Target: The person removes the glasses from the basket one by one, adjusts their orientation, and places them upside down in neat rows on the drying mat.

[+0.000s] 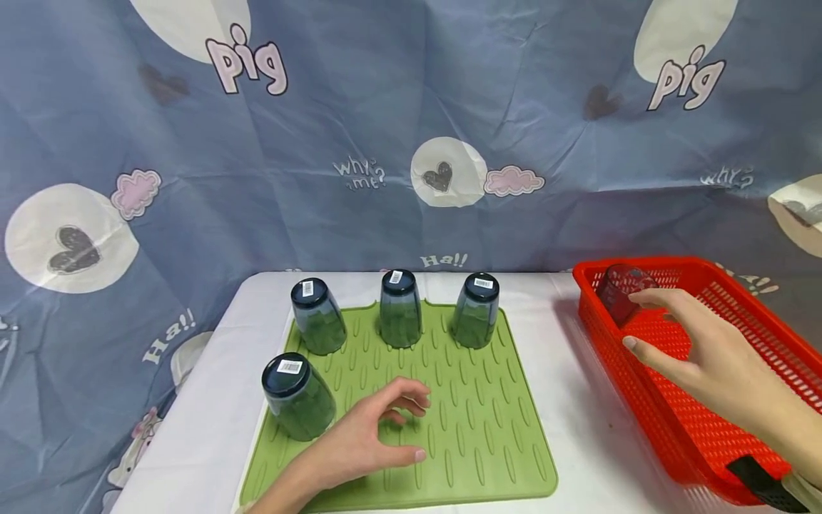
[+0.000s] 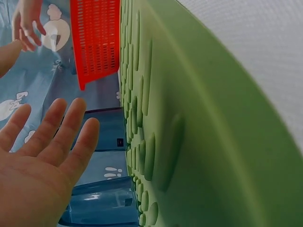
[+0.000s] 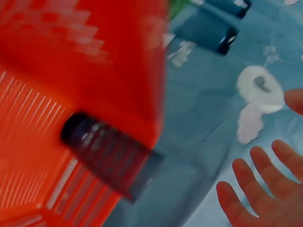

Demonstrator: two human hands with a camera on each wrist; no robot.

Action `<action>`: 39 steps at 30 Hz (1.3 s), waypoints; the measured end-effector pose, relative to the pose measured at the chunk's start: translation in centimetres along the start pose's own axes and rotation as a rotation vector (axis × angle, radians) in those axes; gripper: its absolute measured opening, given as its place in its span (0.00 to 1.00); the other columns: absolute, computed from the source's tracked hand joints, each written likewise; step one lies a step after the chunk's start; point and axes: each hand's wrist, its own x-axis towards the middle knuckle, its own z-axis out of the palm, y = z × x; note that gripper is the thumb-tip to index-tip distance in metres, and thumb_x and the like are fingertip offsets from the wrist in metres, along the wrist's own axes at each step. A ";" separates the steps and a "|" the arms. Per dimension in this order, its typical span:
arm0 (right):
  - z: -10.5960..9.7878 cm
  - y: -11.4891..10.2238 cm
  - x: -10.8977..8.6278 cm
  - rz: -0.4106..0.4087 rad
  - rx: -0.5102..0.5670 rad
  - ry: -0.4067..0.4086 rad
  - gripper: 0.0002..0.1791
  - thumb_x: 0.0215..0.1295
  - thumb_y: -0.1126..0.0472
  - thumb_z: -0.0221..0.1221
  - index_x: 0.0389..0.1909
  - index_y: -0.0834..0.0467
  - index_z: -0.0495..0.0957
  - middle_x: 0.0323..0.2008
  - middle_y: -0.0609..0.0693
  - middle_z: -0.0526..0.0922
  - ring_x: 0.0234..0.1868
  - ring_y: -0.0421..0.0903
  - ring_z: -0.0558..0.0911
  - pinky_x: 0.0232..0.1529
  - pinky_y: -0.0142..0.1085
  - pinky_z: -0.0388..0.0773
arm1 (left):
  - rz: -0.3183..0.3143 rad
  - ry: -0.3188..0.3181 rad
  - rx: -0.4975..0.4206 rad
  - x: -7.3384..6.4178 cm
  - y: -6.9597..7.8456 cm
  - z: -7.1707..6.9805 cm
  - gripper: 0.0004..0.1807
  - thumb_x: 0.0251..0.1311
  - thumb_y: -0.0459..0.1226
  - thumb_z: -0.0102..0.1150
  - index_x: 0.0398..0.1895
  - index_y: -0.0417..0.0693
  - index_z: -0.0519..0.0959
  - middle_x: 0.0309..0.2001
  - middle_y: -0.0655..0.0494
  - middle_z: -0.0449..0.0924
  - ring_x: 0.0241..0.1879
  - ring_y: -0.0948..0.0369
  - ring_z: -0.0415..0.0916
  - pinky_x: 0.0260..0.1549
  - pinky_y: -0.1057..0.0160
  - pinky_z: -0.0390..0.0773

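Observation:
My left hand hovers over the front of a green ribbed mat, fingers loosely bent around nothing. On the mat several blue-tinted glasses stand upside down with labels on their bases: a front left glass, a back left glass, a back middle glass and a back right glass. My right hand reaches over a red plastic basket, thumb and fingers apart. Nearest its fingertips, a dark tinted glass leans in the basket's back left corner; the right wrist view shows a gap between them.
A white-covered table lies under the mat and basket. Behind it hangs a blue printed cloth. The basket's raised left rim stands between the mat and the glass inside. A dark wristband is on the right wrist.

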 end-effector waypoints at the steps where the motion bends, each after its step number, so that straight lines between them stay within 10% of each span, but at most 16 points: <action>1: 0.0 0.6 0.1 0.002 -0.015 -0.004 0.35 0.51 0.62 0.74 0.61 0.55 0.71 0.54 0.51 0.75 0.56 0.50 0.71 0.54 0.13 0.53 | -0.001 -0.001 0.002 0.0 0.0 0.1 0.31 0.55 0.39 0.72 0.61 0.64 0.70 0.57 0.52 0.75 0.57 0.51 0.72 0.57 0.52 0.73; 15: 0.1 7.6 2.5 -0.042 -0.009 -0.003 0.41 0.45 0.62 0.77 0.63 0.60 0.69 0.57 0.58 0.72 0.55 0.56 0.69 0.53 0.13 0.50 | -0.016 -0.026 -0.006 -0.1 0.1 0.2 0.30 0.58 0.40 0.70 0.61 0.65 0.69 0.57 0.51 0.75 0.56 0.52 0.73 0.59 0.53 0.72; 24: 0.9 12.0 3.5 0.208 0.169 -0.139 0.46 0.56 0.57 0.72 0.71 0.60 0.58 0.61 0.64 0.67 0.55 0.58 0.68 0.39 0.18 0.63 | 0.004 -0.026 0.017 -0.2 -0.1 0.3 0.30 0.57 0.39 0.71 0.62 0.64 0.69 0.56 0.52 0.75 0.55 0.53 0.74 0.58 0.54 0.73; 33: 2.5 14.5 4.1 0.305 0.335 -0.186 0.45 0.62 0.60 0.67 0.74 0.63 0.50 0.60 0.65 0.70 0.47 0.25 0.71 0.39 0.19 0.71 | 0.018 -0.030 0.024 -0.2 -0.1 0.4 0.30 0.57 0.40 0.70 0.62 0.64 0.68 0.56 0.51 0.75 0.54 0.53 0.75 0.57 0.55 0.73; 39: 3.3 15.3 4.3 0.311 0.446 -0.181 0.43 0.63 0.64 0.66 0.73 0.63 0.52 0.52 0.43 0.75 0.47 0.27 0.75 0.41 0.21 0.74 | 0.021 -0.031 0.023 -0.2 -0.3 0.4 0.31 0.57 0.39 0.71 0.62 0.64 0.68 0.56 0.51 0.75 0.54 0.53 0.76 0.57 0.55 0.74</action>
